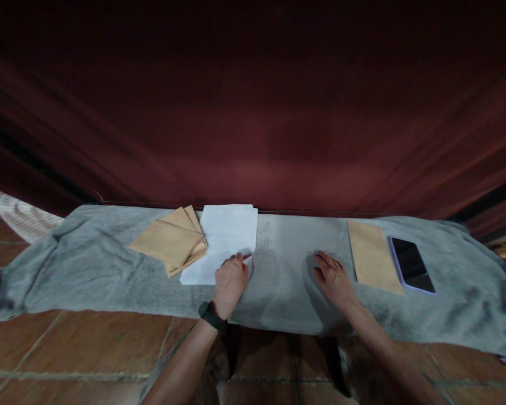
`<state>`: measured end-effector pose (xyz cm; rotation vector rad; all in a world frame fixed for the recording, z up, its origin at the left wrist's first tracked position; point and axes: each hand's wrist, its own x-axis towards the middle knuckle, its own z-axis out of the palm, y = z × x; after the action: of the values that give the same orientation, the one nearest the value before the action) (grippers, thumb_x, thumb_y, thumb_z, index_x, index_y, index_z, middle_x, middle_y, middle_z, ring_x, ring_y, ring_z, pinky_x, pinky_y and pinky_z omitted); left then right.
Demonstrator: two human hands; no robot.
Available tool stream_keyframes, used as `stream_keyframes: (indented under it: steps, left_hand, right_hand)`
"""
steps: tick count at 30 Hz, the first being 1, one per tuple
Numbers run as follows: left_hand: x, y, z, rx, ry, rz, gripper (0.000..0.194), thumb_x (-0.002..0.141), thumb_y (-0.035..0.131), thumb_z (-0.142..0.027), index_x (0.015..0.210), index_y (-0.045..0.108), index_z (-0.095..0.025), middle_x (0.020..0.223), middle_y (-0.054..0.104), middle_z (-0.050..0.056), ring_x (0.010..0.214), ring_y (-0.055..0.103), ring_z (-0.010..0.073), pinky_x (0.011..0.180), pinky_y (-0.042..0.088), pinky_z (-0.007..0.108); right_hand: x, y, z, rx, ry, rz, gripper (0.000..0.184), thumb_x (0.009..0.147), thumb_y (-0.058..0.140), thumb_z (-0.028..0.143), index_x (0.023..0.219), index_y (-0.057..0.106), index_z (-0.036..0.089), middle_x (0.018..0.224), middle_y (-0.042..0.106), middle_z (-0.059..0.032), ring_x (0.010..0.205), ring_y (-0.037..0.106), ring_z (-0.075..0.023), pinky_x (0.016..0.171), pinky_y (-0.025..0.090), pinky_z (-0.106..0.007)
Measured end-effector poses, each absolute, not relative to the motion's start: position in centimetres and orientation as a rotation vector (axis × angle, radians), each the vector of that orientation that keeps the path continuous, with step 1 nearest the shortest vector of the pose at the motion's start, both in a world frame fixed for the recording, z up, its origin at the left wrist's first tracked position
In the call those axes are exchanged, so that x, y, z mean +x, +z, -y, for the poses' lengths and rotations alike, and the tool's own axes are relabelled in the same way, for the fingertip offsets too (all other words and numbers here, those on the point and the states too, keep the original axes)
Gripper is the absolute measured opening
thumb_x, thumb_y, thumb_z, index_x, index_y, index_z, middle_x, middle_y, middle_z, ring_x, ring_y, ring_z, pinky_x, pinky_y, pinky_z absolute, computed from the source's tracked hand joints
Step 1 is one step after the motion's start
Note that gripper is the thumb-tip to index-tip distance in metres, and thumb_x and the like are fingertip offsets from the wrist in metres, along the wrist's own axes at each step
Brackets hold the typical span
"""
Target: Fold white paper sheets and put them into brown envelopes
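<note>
My left hand (231,277), with a dark watch (212,316) on its wrist, pinches the lower right corner of a white sheet of paper (230,228). That corner is curled up off the sheets lying beneath it. Several brown envelopes (168,239) lie fanned out and overlap the paper's left edge. Over the grey cloth, my right hand (334,279) has its fingers loosely stretched out and holds nothing. Just right of it lies a single brown envelope (375,256).
A phone (412,264) with a purple edge lies right of the single envelope. The grey cloth (105,259) covers a long, narrow surface. Behind it rises a dark red panel (236,135). Brown floor tiles (96,349) show below, and a pale patterned cloth (25,216) at far left.
</note>
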<state>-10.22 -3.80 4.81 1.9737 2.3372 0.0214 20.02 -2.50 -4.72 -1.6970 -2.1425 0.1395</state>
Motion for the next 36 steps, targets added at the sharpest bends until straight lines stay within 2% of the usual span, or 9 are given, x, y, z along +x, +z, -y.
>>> stream_keyframes:
  steps: [7, 11, 14, 18, 22, 25, 30, 33, 36]
  left_hand:
    - [-4.5, 4.5, 5.5, 2.326, 0.284, -1.979, 0.022, 0.096, 0.047, -0.016, 0.111, 0.063, -0.020, 0.099, 0.072, 0.006, 0.097, 0.068, 0.0216, 0.081, 0.052, 0.031]
    - [0.4, 3.3, 7.6, 2.440, 0.321, -1.723, 0.029, 0.095, 0.053, -0.014, 0.122, 0.058, -0.021, 0.097, 0.072, 0.004, 0.089, 0.070, 0.0192, 0.072, 0.052, 0.030]
    - [2.7, 2.5, 8.6, 2.484, 0.380, -1.613, 0.027, 0.095, 0.056, -0.016, 0.121, 0.059, -0.022, 0.102, 0.071, 0.004, 0.089, 0.070, 0.0180, 0.073, 0.052, 0.030]
    - [3.2, 1.9, 8.9, 2.466, 0.508, -1.489, 0.023, 0.098, 0.057, -0.041, 0.112, 0.063, -0.023, 0.106, 0.071, 0.006, 0.097, 0.068, 0.0208, 0.081, 0.054, 0.034]
    - [1.9, 0.9, 8.3, 2.522, 0.585, -1.469, 0.037, 0.099, 0.052, -0.044, 0.127, 0.059, -0.020, 0.129, 0.066, 0.011, 0.120, 0.062, 0.0266, 0.102, 0.049, 0.045]
    - [0.9, -0.5, 7.4, 2.590, 0.575, -1.540, 0.049, 0.099, 0.052, -0.042, 0.143, 0.049, -0.019, 0.156, 0.046, 0.014, 0.145, 0.040, 0.0324, 0.118, 0.035, 0.056]
    - [0.3, -2.9, 6.9, 2.578, 0.512, -1.666, 0.061, 0.099, 0.048, -0.051, 0.151, 0.042, -0.019, 0.162, 0.036, 0.016, 0.151, 0.031, 0.0322, 0.121, 0.029, 0.058]
    - [0.6, -3.5, 7.0, 2.575, 0.494, -1.723, 0.063, 0.099, 0.047, -0.053, 0.152, 0.042, -0.019, 0.162, 0.036, 0.016, 0.151, 0.032, 0.0329, 0.122, 0.028, 0.059]
    - [1.2, -3.7, 6.9, 2.581, 0.472, -1.744, 0.063, 0.100, 0.045, -0.050, 0.153, 0.040, -0.018, 0.163, 0.035, 0.015, 0.152, 0.029, 0.0330, 0.122, 0.028, 0.058]
  right_hand:
    - [18.3, -3.4, 2.3, -1.534, 0.634, 1.828, 0.044, 0.097, 0.043, 0.043, 0.126, 0.067, 0.019, 0.130, 0.069, -0.0135, 0.120, 0.064, -0.0274, 0.105, 0.050, -0.046]
    - [17.6, -2.7, 2.2, -1.527, 1.142, 1.386, 0.053, 0.093, 0.048, 0.055, 0.131, 0.063, 0.021, 0.105, 0.076, -0.0084, 0.084, 0.071, -0.0230, 0.070, 0.059, -0.036]
    - [17.8, -2.7, 1.9, -1.522, 1.274, 1.202, 0.058, 0.082, 0.061, 0.047, 0.133, 0.060, 0.019, 0.080, 0.072, -0.0012, 0.065, 0.064, -0.0183, 0.055, 0.052, -0.029]
    - [19.2, -2.8, 1.4, -1.606, 1.087, 1.282, 0.058, 0.071, 0.061, 0.028, 0.128, 0.063, 0.015, 0.068, 0.067, 0.0018, 0.060, 0.058, -0.0164, 0.057, 0.048, -0.027]
    - [21.0, -3.1, 1.1, -1.706, 0.940, 1.288, 0.055, 0.072, 0.055, 0.024, 0.124, 0.065, 0.014, 0.071, 0.070, -0.0009, 0.062, 0.061, -0.0174, 0.060, 0.049, -0.028]
    - [21.8, -3.8, 1.1, -1.757, 0.844, 1.315, 0.051, 0.073, 0.052, 0.021, 0.121, 0.066, 0.016, 0.072, 0.071, -0.0011, 0.063, 0.064, -0.0185, 0.064, 0.052, -0.030]
    - [22.4, -4.4, 1.4, -1.821, 0.608, 1.467, 0.048, 0.080, 0.048, 0.017, 0.124, 0.066, 0.020, 0.082, 0.073, -0.0036, 0.071, 0.069, -0.0202, 0.072, 0.057, -0.033]
    - [22.1, -3.9, 1.8, -1.808, 0.327, 1.612, 0.047, 0.087, 0.049, 0.019, 0.132, 0.062, 0.017, 0.111, 0.072, -0.0135, 0.096, 0.070, -0.0263, 0.089, 0.057, -0.042]
    - [20.2, -3.6, 2.6, -1.678, 0.195, 1.763, 0.046, 0.097, 0.045, 0.030, 0.139, 0.058, 0.015, 0.139, 0.060, -0.0186, 0.127, 0.057, -0.0304, 0.107, 0.049, -0.050]
